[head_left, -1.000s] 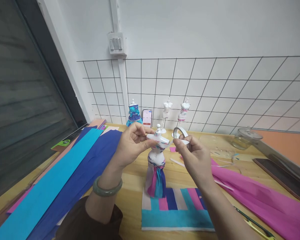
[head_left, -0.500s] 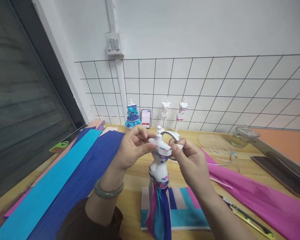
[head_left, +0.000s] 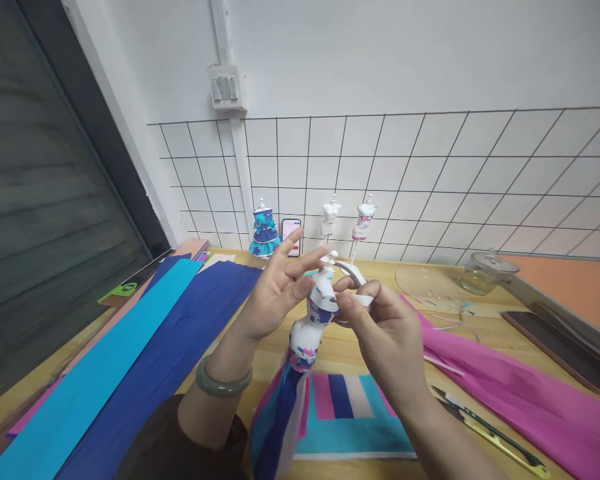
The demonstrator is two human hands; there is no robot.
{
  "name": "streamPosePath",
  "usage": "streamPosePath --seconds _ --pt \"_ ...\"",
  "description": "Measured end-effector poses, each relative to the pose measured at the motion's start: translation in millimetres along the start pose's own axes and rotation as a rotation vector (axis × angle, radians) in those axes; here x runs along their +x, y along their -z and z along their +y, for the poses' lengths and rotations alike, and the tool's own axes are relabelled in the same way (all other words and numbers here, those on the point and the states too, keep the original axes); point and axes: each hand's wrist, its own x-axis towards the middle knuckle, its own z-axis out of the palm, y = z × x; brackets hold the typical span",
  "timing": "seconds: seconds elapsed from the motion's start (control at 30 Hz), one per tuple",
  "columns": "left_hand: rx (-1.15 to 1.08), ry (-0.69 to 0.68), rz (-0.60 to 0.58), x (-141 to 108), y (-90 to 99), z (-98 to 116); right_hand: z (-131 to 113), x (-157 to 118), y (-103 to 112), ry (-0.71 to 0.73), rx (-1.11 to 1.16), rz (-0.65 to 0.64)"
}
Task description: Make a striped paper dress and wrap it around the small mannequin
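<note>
A small white dress-form mannequin (head_left: 307,333) with blue and pink patches leans to the left between my hands. Blue, pink and pale fabric strips (head_left: 280,413) hang from its hips. My left hand (head_left: 280,287) holds it near the shoulder; its thumb lies against the upper chest, while the index and middle fingers stretch out past the neck. In my right hand (head_left: 380,317) is a roll of white tape (head_left: 359,275), pinched with the strip at the mannequin's chest. A white tape band runs round the bust. Part of the roll is hidden behind my right fingers.
Under the mannequin lies a striped fabric piece (head_left: 355,433). Blue and turquoise cloth (head_left: 105,360) covers the left, pink cloth (head_left: 500,387) the right. A yellow-handled tool (head_left: 505,443) lies nearby. Behind stand a dressed mannequin (head_left: 265,233), a phone (head_left: 291,248) and two mannequins (head_left: 364,223).
The mannequin has turned and tipped, its lower end swinging left. My left index and middle fingers have lifted and spread. The tape roll has shifted slightly right with my right hand.
</note>
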Motion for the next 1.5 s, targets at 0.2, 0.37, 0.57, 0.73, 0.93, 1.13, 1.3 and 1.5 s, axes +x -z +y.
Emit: streamPosePath --seconds 0.2,0.37,0.57,0.73,0.93,1.13,1.3,1.5 --pt "0.343 -0.030 0.211 -1.3 -10.6 9.9 10.2 3.0 7.4 0.079 -0.149 0.147" --pt "0.543 0.037 0.081 -8.0 -26.4 15.6 21.1 10.9 15.2 0.193 -0.275 0.191" --pt "0.739 -0.036 0.199 -8.5 -32.9 -1.7 27.2 9.1 15.3 0.293 -0.347 0.105" --pt "0.783 -0.068 0.250 -7.4 -24.3 -10.1 16.8 8.0 13.5 0.582 -0.609 0.083" --pt "0.828 -0.071 0.268 -6.0 -19.2 -8.4 13.4 6.0 18.0 0.779 -0.804 0.060" --pt "0.692 -0.053 0.225 -5.3 -20.4 -8.6 10.4 15.9 32.0 0.814 -0.996 0.090" --pt "0.647 -0.005 0.188 -6.6 -25.2 -6.4 6.8 22.8 35.8 0.751 -0.974 0.103" --pt "0.559 -0.003 0.132 -8.2 -27.6 -5.9 5.1 24.8 35.0 0.651 -0.880 0.073"
